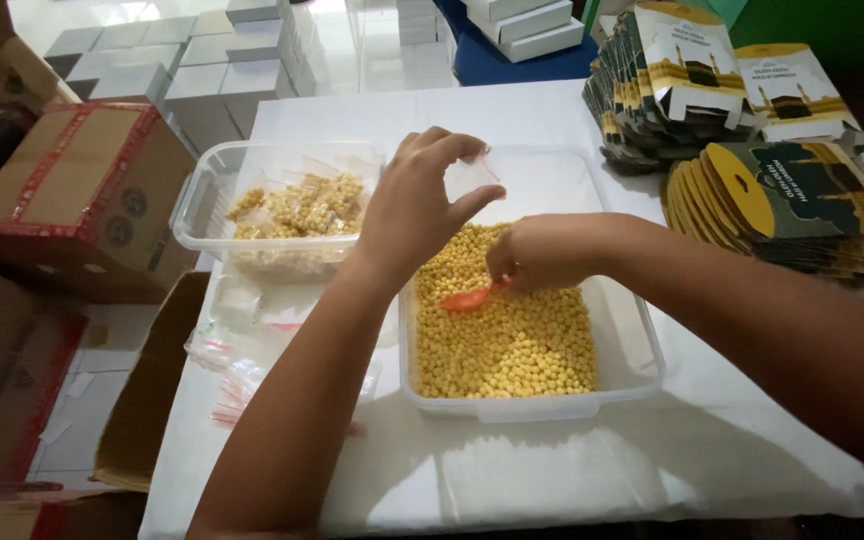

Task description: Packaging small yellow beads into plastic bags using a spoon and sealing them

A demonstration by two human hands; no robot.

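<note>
A clear plastic tub (632,375) in front of me is half full of small yellow balls (512,340). My right hand (542,250) grips a small red spoon (467,298) whose bowl lies on the balls. My left hand (417,205) hovers over the tub's far left corner, pinching a small clear plastic bag (472,178) between thumb and fingers. Further left, a second clear tub (197,200) holds several filled little bags of yellow balls (302,208).
Loose empty bags with red strips (237,385) lie on the white table (512,470) at the left. Stacks of flat printed cartons (782,205) sit at the right. Brown cardboard boxes (82,190) stand on the floor to the left, and grey boxes (202,70) are stacked beyond.
</note>
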